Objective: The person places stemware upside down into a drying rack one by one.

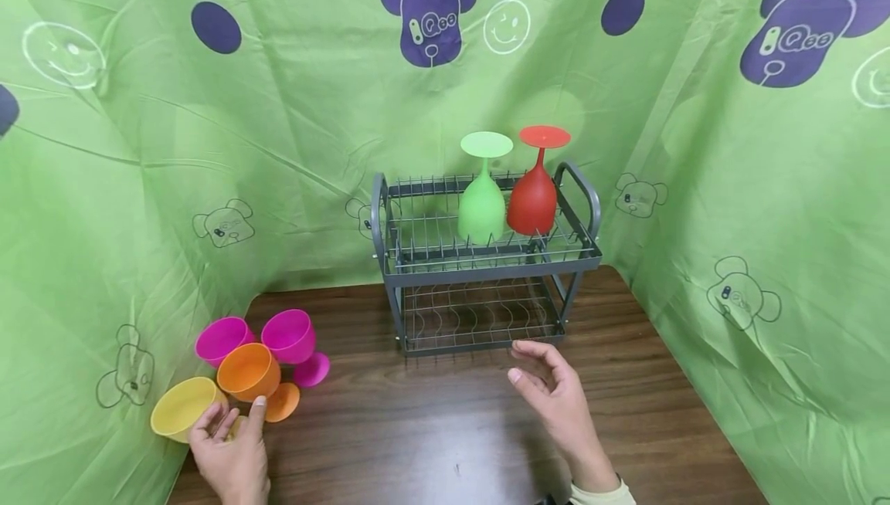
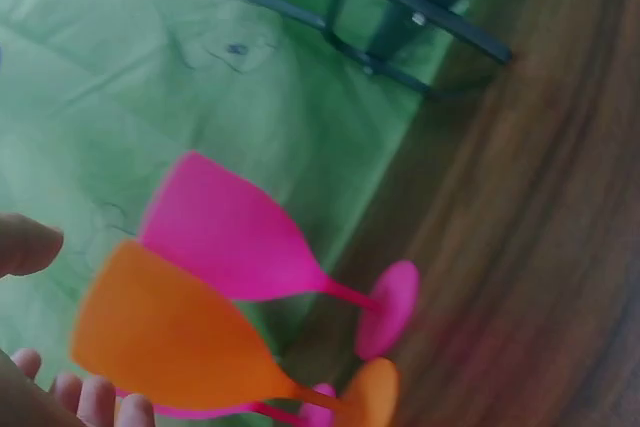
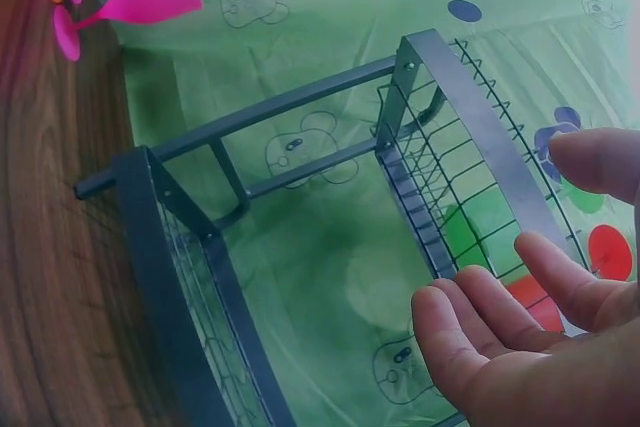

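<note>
I've got the left hand (image 1: 232, 459) right at the yellow goblet (image 1: 182, 408), the nearest of the cluster on the left of the table (image 1: 389, 412), and I'd call this the pick-up step. Thumb and fingers are spread with a clear gap between them, so there's no grip that I can make out; whether a fingertip touches the goblet, I honestly can't tell from my feeds. My guess is the next move calls for bringing thumb and fingers together on it, then lifting without bumping the orange goblet (image 1: 249, 372) just beside it. The right hand (image 1: 559, 405) is empty, fingers loosely bent and thumb apart, on the near side of the dish rack (image 1: 487, 273). As for looks, the yellow one is plain, wide mouth facing up, lower part mostly hidden behind the fingers. Two pink goblets (image 1: 287, 335) stand just beyond the orange one, also mouth up. On the rack's upper tier, a green goblet (image 1: 481, 208) and a red goblet (image 1: 533, 200) sit upside down, feet in the air.
</note>
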